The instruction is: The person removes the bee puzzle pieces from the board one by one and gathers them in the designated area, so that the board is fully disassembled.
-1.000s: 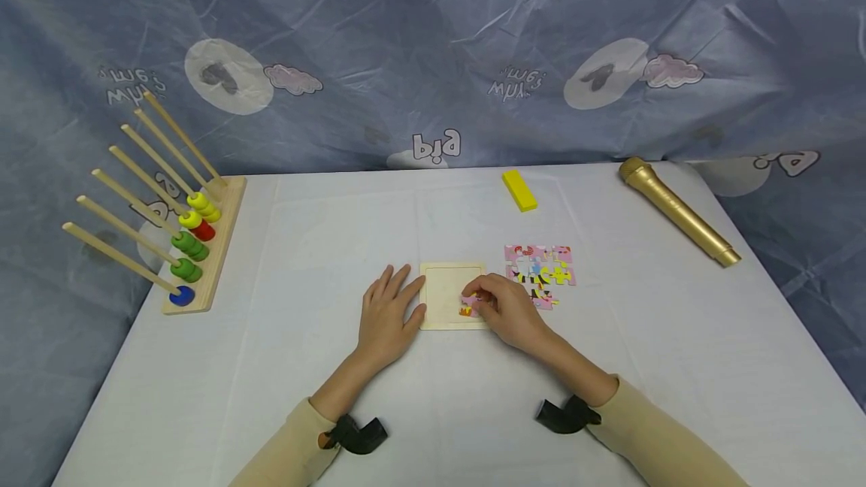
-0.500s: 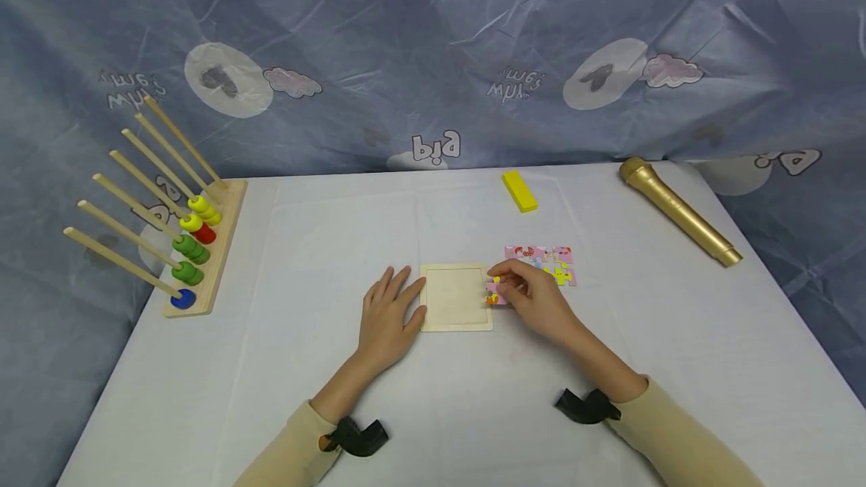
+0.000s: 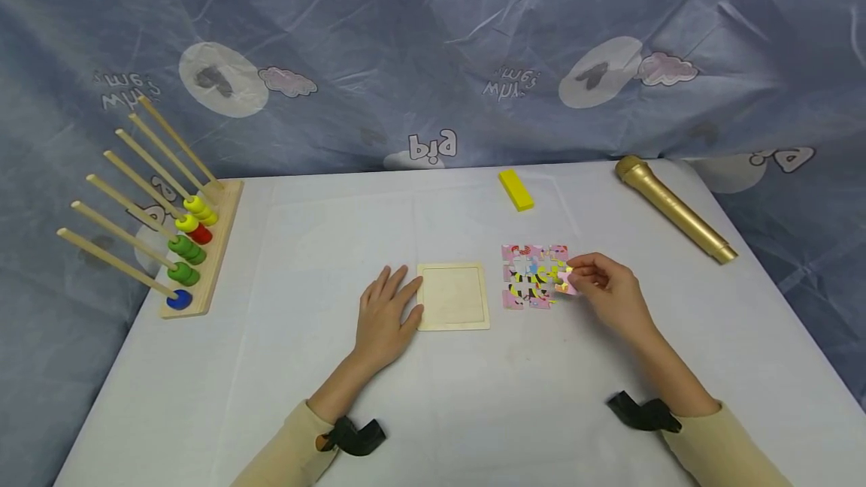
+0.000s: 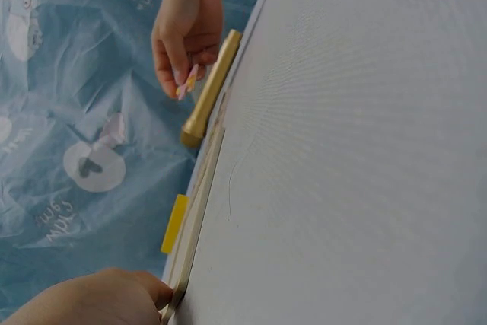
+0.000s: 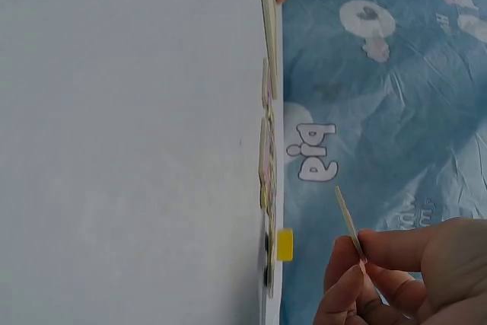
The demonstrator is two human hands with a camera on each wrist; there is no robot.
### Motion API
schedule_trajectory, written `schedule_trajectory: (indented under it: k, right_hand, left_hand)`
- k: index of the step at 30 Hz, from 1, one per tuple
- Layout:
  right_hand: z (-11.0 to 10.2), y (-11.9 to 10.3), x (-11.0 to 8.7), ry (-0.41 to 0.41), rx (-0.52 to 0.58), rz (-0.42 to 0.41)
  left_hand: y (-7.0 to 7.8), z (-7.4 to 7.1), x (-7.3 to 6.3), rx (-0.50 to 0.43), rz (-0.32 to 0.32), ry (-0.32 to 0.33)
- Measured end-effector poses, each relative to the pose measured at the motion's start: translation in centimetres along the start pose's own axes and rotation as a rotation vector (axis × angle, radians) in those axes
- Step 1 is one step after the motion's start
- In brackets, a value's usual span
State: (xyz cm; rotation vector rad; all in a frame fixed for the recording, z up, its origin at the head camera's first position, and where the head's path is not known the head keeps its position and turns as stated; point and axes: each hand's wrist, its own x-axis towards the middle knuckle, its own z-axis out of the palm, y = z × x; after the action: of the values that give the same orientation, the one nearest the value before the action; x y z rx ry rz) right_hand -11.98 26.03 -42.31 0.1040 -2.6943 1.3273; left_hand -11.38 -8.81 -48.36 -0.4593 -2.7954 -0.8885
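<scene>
My right hand (image 3: 614,297) pinches a pink and yellow jigsaw piece (image 3: 565,283) between thumb and fingers. In the right wrist view that piece (image 5: 347,217) is seen edge-on, raised off the table. Just left of it on the cloth lie the other jigsaw pieces (image 3: 516,296), a pink block with yellow-and-black bee pictures and small gaps. A square pale wooden puzzle tray (image 3: 453,297) with a thin border lies left of them, bare inside. Fingers spread, my left hand (image 3: 384,322) rests flat with thumb and forefinger against the tray's left edge.
Far left stands a wooden peg abacus (image 3: 223,235) with coloured beads on tall pegs. A yellow block (image 3: 516,190) lies behind the pieces, and a gold microphone (image 3: 676,209) at the back right. A patterned blue-grey cloth (image 3: 379,43) hangs behind the white table (image 3: 325,224).
My right hand has carried the jigsaw piece from over the tray rightward to the right side of the other pieces, uncovering the tray and pieces. The left hand has stayed at the tray's edge.
</scene>
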Motion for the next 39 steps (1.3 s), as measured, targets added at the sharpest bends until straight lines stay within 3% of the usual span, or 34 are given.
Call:
schedule_trajectory:
  k: [14,21,28,39]
  right_hand:
    - [0.3,1.8,-0.5,-0.037,-0.057,0.037]
    - [0.8,2.2,-0.7,-0.029,-0.118,0.017]
    - [1.0,2.3,-0.6,0.008,-0.151,-0.058]
    - [1.0,2.5,-0.5,0.015,-0.192,-0.065]
  left_hand:
    - [-0.2,0.0,-0.1,-0.011,-0.002,0.0]
    - [-0.2,-0.1,-0.2,-0.009,-0.001,-0.003]
    - [-0.1,-0.1,-0.2,-0.007,0.009,0.008]
    - [0.2,-0.2,-0.1,-0.009,0.005,0.012]
